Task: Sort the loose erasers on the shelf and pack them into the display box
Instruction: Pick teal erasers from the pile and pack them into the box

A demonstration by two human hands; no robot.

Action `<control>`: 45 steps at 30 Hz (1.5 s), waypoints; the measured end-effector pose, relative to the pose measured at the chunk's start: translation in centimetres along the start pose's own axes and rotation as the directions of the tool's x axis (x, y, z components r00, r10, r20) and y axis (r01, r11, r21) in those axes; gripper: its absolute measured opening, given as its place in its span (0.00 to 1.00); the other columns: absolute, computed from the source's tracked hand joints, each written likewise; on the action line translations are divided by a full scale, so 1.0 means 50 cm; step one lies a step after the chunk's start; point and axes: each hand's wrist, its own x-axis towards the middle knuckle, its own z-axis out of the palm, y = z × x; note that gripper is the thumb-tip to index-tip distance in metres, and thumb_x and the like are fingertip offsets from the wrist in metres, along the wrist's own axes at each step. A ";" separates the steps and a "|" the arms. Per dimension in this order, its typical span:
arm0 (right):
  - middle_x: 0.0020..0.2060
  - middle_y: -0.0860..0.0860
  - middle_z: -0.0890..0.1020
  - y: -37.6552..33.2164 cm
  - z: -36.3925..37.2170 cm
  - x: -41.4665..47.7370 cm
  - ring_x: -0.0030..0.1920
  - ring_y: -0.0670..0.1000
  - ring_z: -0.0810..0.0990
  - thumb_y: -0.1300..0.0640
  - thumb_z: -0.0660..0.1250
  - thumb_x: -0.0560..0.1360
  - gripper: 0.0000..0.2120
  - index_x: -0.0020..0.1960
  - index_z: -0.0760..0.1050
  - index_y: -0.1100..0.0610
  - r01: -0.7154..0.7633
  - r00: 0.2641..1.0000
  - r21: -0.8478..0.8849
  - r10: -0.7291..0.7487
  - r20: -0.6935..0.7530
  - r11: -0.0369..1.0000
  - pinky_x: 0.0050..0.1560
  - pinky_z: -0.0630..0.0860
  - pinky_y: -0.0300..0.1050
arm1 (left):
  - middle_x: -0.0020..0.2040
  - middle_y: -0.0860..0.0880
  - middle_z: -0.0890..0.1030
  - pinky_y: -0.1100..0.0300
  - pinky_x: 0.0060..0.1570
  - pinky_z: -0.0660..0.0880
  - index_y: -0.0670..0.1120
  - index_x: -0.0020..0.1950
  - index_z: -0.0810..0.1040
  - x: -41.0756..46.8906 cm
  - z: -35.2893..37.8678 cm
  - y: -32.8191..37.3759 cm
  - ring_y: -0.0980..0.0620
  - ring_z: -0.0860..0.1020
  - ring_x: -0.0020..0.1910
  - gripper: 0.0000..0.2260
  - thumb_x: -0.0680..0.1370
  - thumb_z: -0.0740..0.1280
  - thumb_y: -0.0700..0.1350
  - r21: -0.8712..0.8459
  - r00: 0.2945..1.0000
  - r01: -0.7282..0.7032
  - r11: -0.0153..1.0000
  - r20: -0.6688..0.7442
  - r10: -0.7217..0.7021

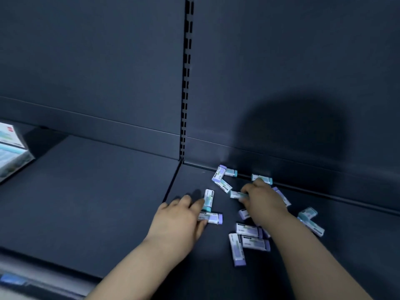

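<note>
We face a dark blue-grey metal shelf [86, 202] with matching back panels [86, 61] rising behind it. A slotted upright [186, 83] divides the panels. On the right panel we see a broad, soft shadow [292, 126].

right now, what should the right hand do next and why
Probably lift the teal-tipped eraser that the right hand has its fingers curled round and carry it toward the display box at the far left. It looks already gripped, while the left hand only rests against two other erasers, and the rest lie scattered on the shelf.
</note>
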 end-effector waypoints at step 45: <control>0.62 0.53 0.67 -0.157 0.000 -0.022 0.67 0.53 0.64 0.51 0.64 0.76 0.22 0.69 0.67 0.44 -0.024 0.975 0.194 -0.020 0.222 0.981 0.67 0.64 0.46 | 0.68 0.54 0.65 0.57 0.63 0.64 0.60 0.73 0.58 -0.014 0.002 -0.077 0.51 0.66 0.67 0.34 0.70 0.69 0.61 -0.201 0.914 -0.210 0.957 0.307 0.265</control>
